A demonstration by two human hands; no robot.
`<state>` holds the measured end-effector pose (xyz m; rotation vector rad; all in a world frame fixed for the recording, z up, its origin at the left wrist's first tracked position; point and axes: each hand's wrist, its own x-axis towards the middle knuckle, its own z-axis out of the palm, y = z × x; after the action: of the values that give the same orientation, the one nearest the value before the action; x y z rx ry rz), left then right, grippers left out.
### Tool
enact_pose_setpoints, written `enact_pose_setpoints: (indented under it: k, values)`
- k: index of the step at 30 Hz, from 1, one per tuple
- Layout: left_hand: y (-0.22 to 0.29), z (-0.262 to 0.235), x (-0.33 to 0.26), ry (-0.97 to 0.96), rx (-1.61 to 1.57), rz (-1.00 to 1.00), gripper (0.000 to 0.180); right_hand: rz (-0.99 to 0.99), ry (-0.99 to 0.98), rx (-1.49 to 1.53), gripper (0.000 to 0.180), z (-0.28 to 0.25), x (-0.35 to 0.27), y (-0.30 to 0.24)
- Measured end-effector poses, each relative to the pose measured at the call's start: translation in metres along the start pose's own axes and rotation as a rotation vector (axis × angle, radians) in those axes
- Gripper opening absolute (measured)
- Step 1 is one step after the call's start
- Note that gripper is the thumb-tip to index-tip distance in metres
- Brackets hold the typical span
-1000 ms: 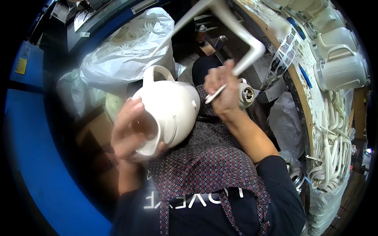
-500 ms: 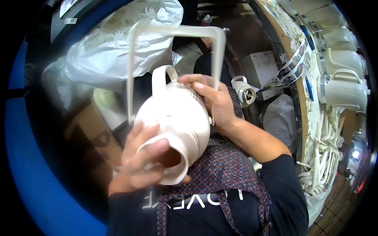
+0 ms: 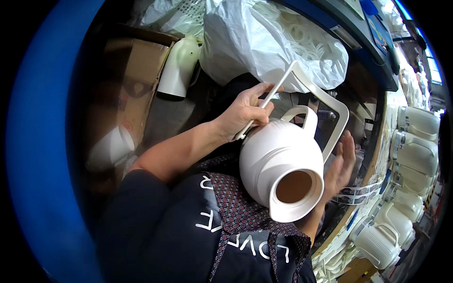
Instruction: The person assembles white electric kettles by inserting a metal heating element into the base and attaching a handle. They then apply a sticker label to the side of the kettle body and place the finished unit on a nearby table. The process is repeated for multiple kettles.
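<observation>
Resting on lap: white plastic jug (image 3: pixel 278 162), light, rigid, smooth. Left hand (image 3: pixel 245 113) fingers pinched bail handle (image 3: pixel 325 101) at 11 o'clock; right hand (image 3: pixel 340 162) fingers spread flat at 3 o'clock.

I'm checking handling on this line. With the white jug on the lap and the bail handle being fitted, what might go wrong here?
The white jug lies on its side on the lap, and the right hand is open beside it, not gripping, so it may roll off. The left hand pinches only one leg of the thin bail handle, which might twist or slip loose.
</observation>
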<state>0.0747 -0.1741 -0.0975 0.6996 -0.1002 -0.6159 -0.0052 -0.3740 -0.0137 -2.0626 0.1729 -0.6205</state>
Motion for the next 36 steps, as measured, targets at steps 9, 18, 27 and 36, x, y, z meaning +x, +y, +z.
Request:
enact_pose_setpoints:
  k: [9, 18, 27, 36]
  values:
    - [-0.022, 0.027, -0.008, -0.018, 0.265, 0.225, 0.05, -0.316, -0.541, -0.031, 0.062, -0.041, -0.036, -0.034]
    - [0.015, 0.063, 0.001, -0.378, 1.113, 0.354, 0.03, -0.79, -0.046, -0.134, 0.045, -0.068, -0.057, -0.004]
    - [0.1, 0.109, 0.083, -1.128, 0.425, 0.017, 0.037, -0.101, -0.056, 0.56, 0.015, -0.07, -0.038, 0.002]
    - [-0.1, 0.046, 0.035, -1.383, 1.566, -0.461, 0.05, 0.0, 1.339, 0.744, 0.023, -0.325, -0.188, -0.014]
